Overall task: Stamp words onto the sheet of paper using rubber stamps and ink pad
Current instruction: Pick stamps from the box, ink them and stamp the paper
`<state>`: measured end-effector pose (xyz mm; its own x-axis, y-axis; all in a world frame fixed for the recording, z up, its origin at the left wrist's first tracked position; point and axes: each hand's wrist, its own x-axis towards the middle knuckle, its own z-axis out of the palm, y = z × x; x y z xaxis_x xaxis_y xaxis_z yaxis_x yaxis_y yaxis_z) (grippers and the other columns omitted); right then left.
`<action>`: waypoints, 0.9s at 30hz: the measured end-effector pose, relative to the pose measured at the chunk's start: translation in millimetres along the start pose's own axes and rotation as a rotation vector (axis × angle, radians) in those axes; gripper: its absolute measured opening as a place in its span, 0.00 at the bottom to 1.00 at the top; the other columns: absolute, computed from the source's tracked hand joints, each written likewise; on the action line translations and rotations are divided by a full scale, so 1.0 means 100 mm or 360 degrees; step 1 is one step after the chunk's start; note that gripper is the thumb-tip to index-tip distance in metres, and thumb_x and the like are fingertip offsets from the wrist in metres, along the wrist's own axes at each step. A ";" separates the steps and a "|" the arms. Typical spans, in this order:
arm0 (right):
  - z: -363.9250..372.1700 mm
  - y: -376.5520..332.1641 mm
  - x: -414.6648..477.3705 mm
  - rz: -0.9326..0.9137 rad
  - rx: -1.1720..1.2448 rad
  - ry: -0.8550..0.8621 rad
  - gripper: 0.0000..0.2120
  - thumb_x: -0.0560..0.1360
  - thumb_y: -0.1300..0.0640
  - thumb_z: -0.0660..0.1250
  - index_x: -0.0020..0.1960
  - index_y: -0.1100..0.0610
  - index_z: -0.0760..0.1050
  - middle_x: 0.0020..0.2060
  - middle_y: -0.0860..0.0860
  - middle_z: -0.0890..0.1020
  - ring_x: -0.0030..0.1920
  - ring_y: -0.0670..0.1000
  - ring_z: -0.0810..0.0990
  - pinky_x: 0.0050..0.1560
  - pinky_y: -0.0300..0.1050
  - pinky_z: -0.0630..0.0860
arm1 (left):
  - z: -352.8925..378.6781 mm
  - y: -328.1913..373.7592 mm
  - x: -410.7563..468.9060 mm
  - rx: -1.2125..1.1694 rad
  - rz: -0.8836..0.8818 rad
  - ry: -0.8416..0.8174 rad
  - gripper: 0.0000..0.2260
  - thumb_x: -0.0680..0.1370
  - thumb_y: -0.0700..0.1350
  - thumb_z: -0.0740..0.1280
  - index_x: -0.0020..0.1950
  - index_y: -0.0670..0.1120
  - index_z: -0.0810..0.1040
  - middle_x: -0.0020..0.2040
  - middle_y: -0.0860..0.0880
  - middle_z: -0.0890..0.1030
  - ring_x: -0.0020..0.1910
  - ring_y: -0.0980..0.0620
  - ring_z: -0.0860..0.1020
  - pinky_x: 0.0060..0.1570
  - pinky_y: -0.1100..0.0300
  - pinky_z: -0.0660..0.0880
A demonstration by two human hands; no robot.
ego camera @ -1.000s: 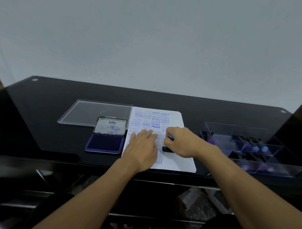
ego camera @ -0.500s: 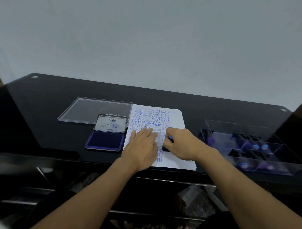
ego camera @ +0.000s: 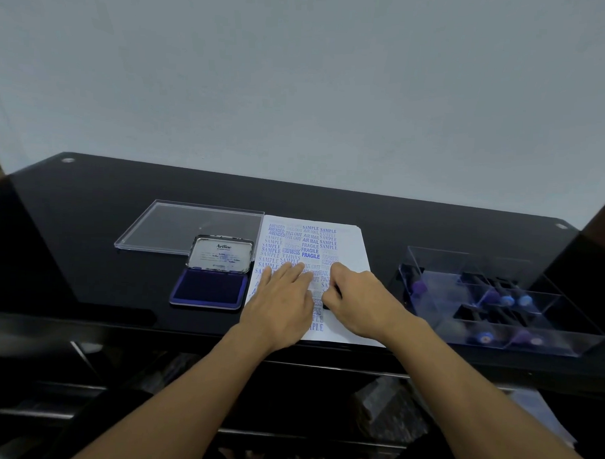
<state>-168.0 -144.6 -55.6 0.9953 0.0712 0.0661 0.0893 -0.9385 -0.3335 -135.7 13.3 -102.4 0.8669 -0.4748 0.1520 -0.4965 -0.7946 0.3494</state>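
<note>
Left hand (ego camera: 281, 299) is down flat on the white sheet of paper covered in blue stamped words (ego camera: 350, 246). Its grip is spread, fingers straight and side by side, palm pinning the sheet's left-centre.

Right hand (ego camera: 362, 300) sits just beside it, knuckles up, grip curled and pinching a small dark rubber stamp (ego camera: 327, 307). Only a sliver of the stamp shows under the fingers, approx. mid-sheet, and it looks pressed onto the paper. Its face can't be seen.

The sheet lies at the near edge of the glossy black worktop (ego camera: 88, 242), centre of view. Readable prints incl. SAMPLE, AMENDED, AIR MAIL, FRAGILE and EXPRESS, w/ FRAGILE the darkest.

Left of the sheet and touching its edge is the open blue ink pad in a metal case (ego camera: 209, 290), lid tilted up at the back w/ an Artline label facing us.

Behind the pad, a flat clear plastic lid (ego camera: 177, 225) lies on the worktop.

Over on the right, well apart from the sheet, is a clear plastic compartment box (ego camera: 547, 348). It holds more dark stamps w/ purple and blue knobs (ego camera: 506, 300), spread across several sections.
</note>
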 end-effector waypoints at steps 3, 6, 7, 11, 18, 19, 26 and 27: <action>0.00 0.00 0.01 0.0031 0.0022 -0.0003 0.09 0.78 0.54 0.58 0.41 0.55 0.62 0.34 0.55 0.75 0.33 0.56 0.69 0.31 0.48 0.63 | 0.02 -0.02 0.01 0.0006 0.0009 0.0005 0.22 0.84 0.47 0.50 0.78 0.47 0.60 0.80 0.48 0.57 0.79 0.49 0.51 0.78 0.46 0.45; 0.00 -0.01 0.02 0.0051 0.0031 -0.0012 0.09 0.78 0.54 0.58 0.41 0.55 0.62 0.34 0.54 0.75 0.34 0.55 0.69 0.31 0.48 0.63 | 0.02 -0.02 0.02 0.0004 0.0012 0.0009 0.21 0.84 0.47 0.50 0.78 0.47 0.61 0.80 0.48 0.58 0.79 0.50 0.51 0.77 0.46 0.45; -0.01 -0.01 0.02 0.0052 0.0027 -0.0014 0.09 0.78 0.54 0.58 0.40 0.55 0.62 0.34 0.54 0.74 0.33 0.54 0.68 0.31 0.48 0.62 | 0.02 -0.02 0.01 0.0003 0.0012 0.0010 0.21 0.84 0.47 0.50 0.78 0.47 0.61 0.80 0.48 0.58 0.79 0.50 0.51 0.78 0.46 0.45; -0.01 -0.03 0.01 0.0059 0.0023 -0.0004 0.11 0.78 0.54 0.58 0.39 0.53 0.60 0.33 0.54 0.73 0.32 0.53 0.67 0.30 0.48 0.62 | 0.02 -0.02 0.00 -0.0002 0.0006 0.0012 0.22 0.84 0.48 0.50 0.78 0.47 0.60 0.80 0.48 0.57 0.79 0.49 0.50 0.78 0.47 0.43; 0.00 -0.03 -0.03 0.0055 0.0014 0.0015 0.08 0.79 0.53 0.58 0.43 0.56 0.63 0.34 0.55 0.75 0.33 0.56 0.69 0.31 0.48 0.64 | 0.01 -0.01 0.00 -0.0009 0.0006 0.0009 0.22 0.84 0.47 0.50 0.78 0.47 0.60 0.80 0.48 0.57 0.79 0.50 0.50 0.78 0.47 0.43; 0.00 -0.03 -0.03 0.0056 0.0015 0.0014 0.09 0.79 0.53 0.58 0.43 0.55 0.63 0.34 0.55 0.74 0.33 0.56 0.69 0.31 0.48 0.64 | 0.01 -0.02 0.00 -0.0006 0.0008 0.0009 0.22 0.84 0.48 0.50 0.78 0.47 0.60 0.80 0.48 0.57 0.79 0.50 0.50 0.78 0.47 0.43; -0.01 -0.04 0.00 0.0066 -0.0007 -0.0014 0.10 0.79 0.53 0.57 0.41 0.53 0.61 0.34 0.54 0.74 0.32 0.54 0.68 0.31 0.47 0.63 | 0.00 -0.01 0.00 -0.0013 0.0003 0.0004 0.22 0.84 0.47 0.50 0.78 0.47 0.60 0.80 0.49 0.56 0.79 0.50 0.50 0.78 0.48 0.42; -0.01 -0.03 0.00 0.0066 -0.0008 -0.0013 0.10 0.79 0.53 0.57 0.41 0.53 0.61 0.34 0.54 0.74 0.32 0.54 0.68 0.31 0.47 0.63 | 0.00 -0.01 0.00 -0.0012 0.0003 0.0001 0.22 0.84 0.47 0.50 0.79 0.47 0.60 0.80 0.49 0.56 0.79 0.50 0.50 0.78 0.48 0.42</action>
<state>-168.6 -141.8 -53.3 0.9984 0.0348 0.0447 0.0477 -0.9425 -0.3309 -135.2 13.6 -102.6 0.8661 -0.4759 0.1531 -0.4975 -0.7910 0.3560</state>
